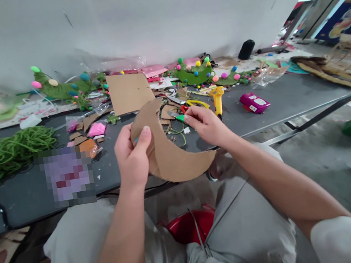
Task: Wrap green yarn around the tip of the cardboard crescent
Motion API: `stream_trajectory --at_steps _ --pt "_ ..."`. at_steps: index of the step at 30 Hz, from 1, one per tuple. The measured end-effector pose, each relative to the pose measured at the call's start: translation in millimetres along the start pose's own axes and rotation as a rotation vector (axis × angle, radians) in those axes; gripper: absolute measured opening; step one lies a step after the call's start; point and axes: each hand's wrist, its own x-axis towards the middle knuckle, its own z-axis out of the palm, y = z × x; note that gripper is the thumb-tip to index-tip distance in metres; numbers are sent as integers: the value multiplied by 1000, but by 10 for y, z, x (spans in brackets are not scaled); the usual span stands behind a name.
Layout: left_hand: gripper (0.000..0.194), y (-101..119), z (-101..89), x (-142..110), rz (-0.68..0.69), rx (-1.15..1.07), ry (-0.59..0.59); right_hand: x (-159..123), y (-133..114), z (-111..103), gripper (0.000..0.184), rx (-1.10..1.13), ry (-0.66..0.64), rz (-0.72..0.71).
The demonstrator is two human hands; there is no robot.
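Observation:
My left hand [134,155] grips a brown cardboard crescent [173,160] by its upper left part, thumb on the near face. The crescent is tilted above the table's front edge, its lower tip pointing right. My right hand [205,122] is closed on the green handle of a small craft knife [178,117], whose blade points up and left toward the crescent's inner edge. I cannot tell whether the blade touches the cardboard. Behind the crescent a flat cardboard sheet [130,93] lies among scraps, and a yellow glue gun [217,100] stands just beyond my right hand.
The grey table [254,126] carries green yarn [17,153], a pink packet [97,129], yellow-handled pliers [198,103] and a magenta pack [255,103]. Green crescents with pompoms [195,73] lie along the wall. A red stool [190,228] shows between my legs.

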Motion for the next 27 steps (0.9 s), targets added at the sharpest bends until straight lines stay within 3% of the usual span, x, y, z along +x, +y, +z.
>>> stream_trajectory --at_steps 4,6,10,14,16,18,20,22,25,27 --pt "23 62 -80 19 -18 -41 -59 26 96 -101 37 7 16 87" --pt "24 69 -75 15 -27 -49 -115 16 118 -128 43 -68 31 55" --pt "24 80 -35 13 -28 56 -217 -18 104 -132 27 -84 -64 -116" --pt "24 122 -17 12 -9 175 -239 -63 52 -63 34 83 -175 -39" --pt "24 125 -51 0 -5 203 -241 -89 11 -15 34 255 -284 58" --pt "25 98 -140 -17 -4 228 -213 -104 -50 41 51 434 -498 169" --pt "29 43 -286 -30 -41 259 -155 -96 -129 113 58 463 -723 230" --pt "32 -22 -469 -26 -143 232 -61 -61 -209 206 49 386 -825 240" --pt "39 -94 -726 22 -258 156 9 39 -284 378 34 298 -769 229" --pt "54 -101 -837 74 -320 22 66 120 -298 494 28 234 -628 199"
